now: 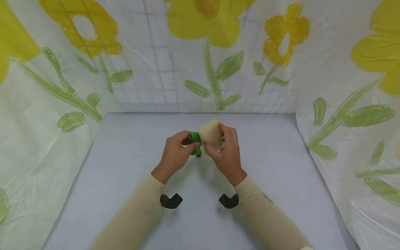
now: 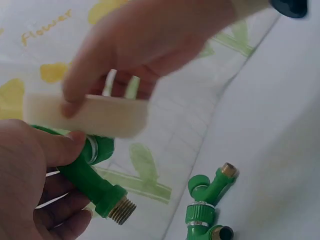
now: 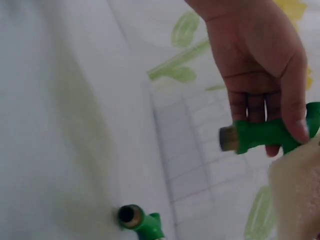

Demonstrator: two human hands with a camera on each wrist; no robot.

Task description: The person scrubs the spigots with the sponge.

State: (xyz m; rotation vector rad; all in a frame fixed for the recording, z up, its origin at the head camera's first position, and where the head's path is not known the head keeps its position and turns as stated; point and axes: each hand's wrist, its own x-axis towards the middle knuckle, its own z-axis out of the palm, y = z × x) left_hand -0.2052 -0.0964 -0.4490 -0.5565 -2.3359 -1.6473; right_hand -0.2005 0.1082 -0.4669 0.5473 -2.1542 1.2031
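Observation:
My left hand grips a green pipe fitting between thumb and fingers. A threaded brass end shows on this fitting in the left wrist view. My right hand holds a cream sponge, thumb on the near side and fingers on the far side. The sponge lies against the upper part of the fitting, or very close to it. On the table, a second green fitting with brass ends lies below the hands; the head view does not clearly show it.
A pale table spreads beneath both hands. White sheeting painted with yellow flowers hangs at the back and both sides. Black curved pieces sit at the wrists.

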